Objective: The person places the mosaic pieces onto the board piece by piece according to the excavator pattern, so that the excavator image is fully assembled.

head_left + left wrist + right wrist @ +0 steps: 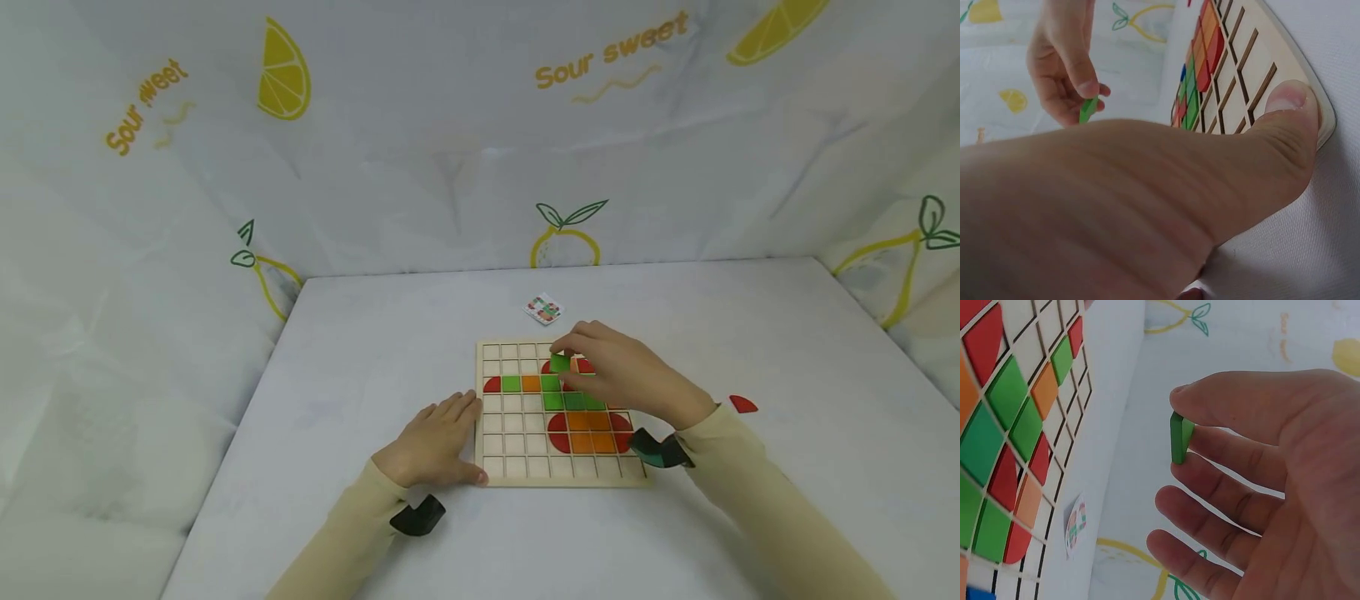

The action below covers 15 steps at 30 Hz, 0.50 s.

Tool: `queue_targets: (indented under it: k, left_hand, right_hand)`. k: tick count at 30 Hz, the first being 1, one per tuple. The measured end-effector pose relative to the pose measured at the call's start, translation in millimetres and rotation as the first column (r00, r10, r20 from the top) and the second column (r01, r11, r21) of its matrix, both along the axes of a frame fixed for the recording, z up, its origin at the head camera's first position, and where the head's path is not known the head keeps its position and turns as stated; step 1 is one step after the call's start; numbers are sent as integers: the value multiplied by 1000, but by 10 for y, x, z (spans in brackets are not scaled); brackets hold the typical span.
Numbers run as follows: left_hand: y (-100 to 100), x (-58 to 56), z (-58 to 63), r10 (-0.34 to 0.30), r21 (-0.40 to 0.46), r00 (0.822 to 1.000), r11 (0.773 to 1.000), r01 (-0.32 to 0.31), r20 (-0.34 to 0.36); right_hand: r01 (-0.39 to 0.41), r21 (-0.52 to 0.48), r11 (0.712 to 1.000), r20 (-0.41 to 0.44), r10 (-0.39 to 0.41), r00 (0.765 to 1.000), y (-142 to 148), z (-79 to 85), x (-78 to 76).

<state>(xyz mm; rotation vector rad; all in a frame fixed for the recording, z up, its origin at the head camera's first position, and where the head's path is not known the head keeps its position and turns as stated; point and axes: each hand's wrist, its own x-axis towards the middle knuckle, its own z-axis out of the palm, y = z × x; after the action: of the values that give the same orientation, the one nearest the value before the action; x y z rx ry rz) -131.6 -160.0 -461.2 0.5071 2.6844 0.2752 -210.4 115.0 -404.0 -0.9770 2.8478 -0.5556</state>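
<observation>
My right hand (626, 371) pinches a green square tile (1177, 439) between thumb and fingertips, over the far part of a wooden grid board (513, 445). In the right wrist view the tile stands on edge, apart from the board. My left hand (438, 442) lies at the board's left edge, fingers extended, with its thumb (1288, 103) on the near left corner. Square tiles in green and orange (530, 383) and rounded red tiles (558, 433) fill several cells. The right hand hides part of the board's far right.
A small printed card (543, 309) lies beyond the board. To the right, past the right wrist, is a loose red quarter-round tile (743, 404). A white cloth with lemon prints (450, 208) hangs behind the table (360, 350).
</observation>
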Motion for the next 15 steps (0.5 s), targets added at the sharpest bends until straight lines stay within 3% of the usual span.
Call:
queue_targets:
  k: [15]
  left_hand:
    - [-18, -8, 15, -19, 3, 1000, 1000, 19, -25]
  right_hand:
    - [-141, -66, 988, 22, 143, 989, -524, -215, -175]
